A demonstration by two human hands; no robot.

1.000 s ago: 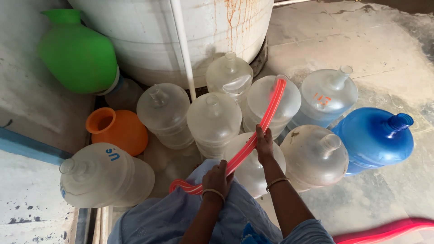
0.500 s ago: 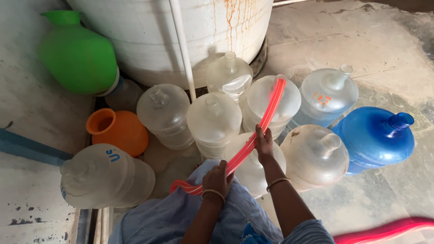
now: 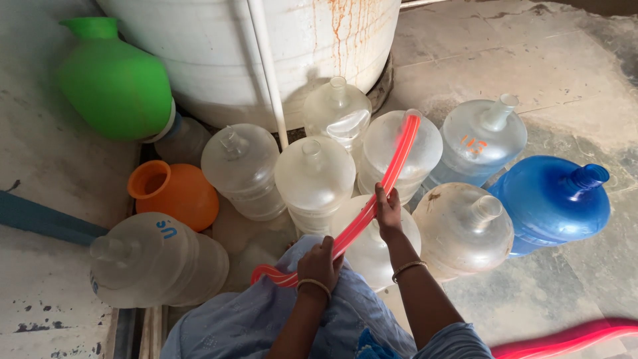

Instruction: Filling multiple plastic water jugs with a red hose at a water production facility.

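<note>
A: Quick pass. My right hand (image 3: 389, 211) has its grip closed around the red hose (image 3: 372, 199), higher up the line. My left hand (image 3: 319, 262) is closed on the same hose lower down, just above where it bends by the blue cloth (image 3: 266, 326) on my lap.

B: Where's the hose tip?

A: Beyond the right grip it runs up to the top of a clear water jug (image 3: 401, 149), right at the neck. Can't tell if the end sits inside the mouth or just lies on it.

B: Risks?

A: My guess: the tip slips off the neck if either grip twists or pulls back, since only the hands steady it. The bend below the left grip could kink. Jugs are packed touching each other; a nudge from the forearm could rock the one under the right hand (image 3: 372, 246).

B: Anything hidden?

A: That jug's neck is covered by hand and hose. Another red hose stretch (image 3: 565, 339) shows at bottom right, cut off; can't say it's the same line. The white tank (image 3: 266, 53) is cropped at the top. Water level in the jugs is unclear.
</note>
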